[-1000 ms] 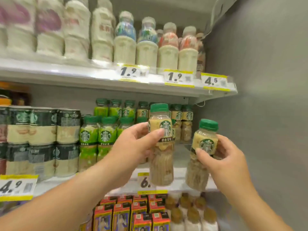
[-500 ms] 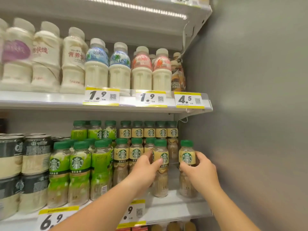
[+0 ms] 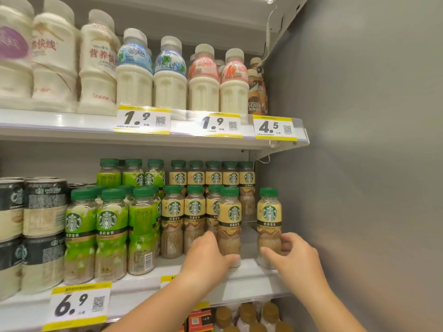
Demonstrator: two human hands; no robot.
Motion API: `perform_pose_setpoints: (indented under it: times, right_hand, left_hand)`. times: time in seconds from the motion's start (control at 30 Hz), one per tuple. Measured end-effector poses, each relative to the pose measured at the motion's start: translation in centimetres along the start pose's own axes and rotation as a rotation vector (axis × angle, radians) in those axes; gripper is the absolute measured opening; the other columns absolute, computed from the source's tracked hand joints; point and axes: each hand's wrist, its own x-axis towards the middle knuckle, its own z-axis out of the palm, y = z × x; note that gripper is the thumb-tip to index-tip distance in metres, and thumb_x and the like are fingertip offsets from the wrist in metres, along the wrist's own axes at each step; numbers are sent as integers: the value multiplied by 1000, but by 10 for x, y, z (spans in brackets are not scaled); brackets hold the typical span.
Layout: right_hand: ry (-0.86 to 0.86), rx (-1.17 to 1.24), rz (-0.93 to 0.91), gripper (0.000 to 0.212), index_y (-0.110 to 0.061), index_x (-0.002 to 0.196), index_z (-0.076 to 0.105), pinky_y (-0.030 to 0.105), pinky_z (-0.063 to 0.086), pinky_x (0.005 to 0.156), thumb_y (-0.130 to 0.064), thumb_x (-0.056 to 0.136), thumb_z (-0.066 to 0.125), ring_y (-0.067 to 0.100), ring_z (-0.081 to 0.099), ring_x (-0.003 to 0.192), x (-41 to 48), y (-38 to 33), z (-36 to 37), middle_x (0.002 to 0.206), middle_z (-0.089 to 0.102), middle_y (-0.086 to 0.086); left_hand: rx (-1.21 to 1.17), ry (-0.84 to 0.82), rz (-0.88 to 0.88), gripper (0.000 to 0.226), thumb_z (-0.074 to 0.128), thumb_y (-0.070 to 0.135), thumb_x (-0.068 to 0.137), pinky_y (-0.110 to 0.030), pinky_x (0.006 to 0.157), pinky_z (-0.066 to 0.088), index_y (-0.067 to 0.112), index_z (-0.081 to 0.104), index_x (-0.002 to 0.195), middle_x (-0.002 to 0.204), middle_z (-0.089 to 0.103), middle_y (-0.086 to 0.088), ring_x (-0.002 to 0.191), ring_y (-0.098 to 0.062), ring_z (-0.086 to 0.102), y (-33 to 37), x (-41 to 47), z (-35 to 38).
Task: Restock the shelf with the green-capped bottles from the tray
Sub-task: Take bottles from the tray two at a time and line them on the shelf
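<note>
Two green-capped coffee bottles with cream labels stand upright on the middle shelf (image 3: 251, 276) near its right end. My left hand (image 3: 208, 257) grips the base of the left bottle (image 3: 229, 219), thumb across its front. My right hand (image 3: 291, 256) holds the base of the right bottle (image 3: 269, 216), fingers curled round both sides. A gap of bare shelf separates the two bottles. Rows of matching cream-label bottles (image 3: 194, 212) stand just to the left and behind. The tray is out of view.
Green-label bottles (image 3: 107, 226) and stacked dark cans (image 3: 40, 224) fill the shelf's left. The upper shelf (image 3: 167, 137) holds white milk bottles (image 3: 203, 82) and price tags. A grey side wall (image 3: 359, 164) closes the right. More bottles (image 3: 247, 315) sit on the shelf below.
Both hands carried their bottles onto the shelf and slid down from the labels to the bases. The bottles now stand on the shelf. The view tilted upward.
</note>
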Motion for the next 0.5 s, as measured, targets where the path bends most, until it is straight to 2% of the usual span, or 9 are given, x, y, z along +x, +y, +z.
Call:
perform_pose_setpoints:
  times: [0.1, 0.23, 0.33, 0.5]
  right_hand:
    - [-18, -22, -16, 30, -25, 99, 70, 28, 57, 72, -39, 74, 81, 3, 67, 79, 7, 3, 2, 84, 72, -12]
    - [-71, -57, 13, 21, -22, 85, 71, 38, 60, 73, -38, 76, 80, 11, 69, 74, 24, 2, 9, 78, 73, -8]
    - [-60, -59, 4, 21, -19, 85, 72, 39, 59, 73, -37, 76, 79, 12, 68, 74, 32, 4, 18, 78, 73, -6]
    - [-65, -27, -8, 25, -19, 94, 75, 36, 60, 75, -36, 77, 79, 10, 69, 76, 40, 8, 28, 80, 74, -8]
  left_hand:
    - [61, 23, -24, 38, 75, 43, 83, -35, 72, 49, 15, 49, 82, 88, 56, 0, 84, -23, 57, 11, 6, 2]
    - [68, 17, -20, 34, 77, 31, 85, -31, 63, 45, 12, 53, 70, 74, 57, -1, 64, -17, 53, 24, 18, 6]
    - [63, 32, -28, 37, 77, 26, 86, -32, 64, 43, 12, 49, 67, 71, 53, 0, 71, -22, 55, 27, 21, 15]
    - [50, 87, -48, 32, 75, 27, 86, -33, 66, 44, 13, 49, 74, 76, 53, 0, 80, -27, 57, 22, 29, 26]
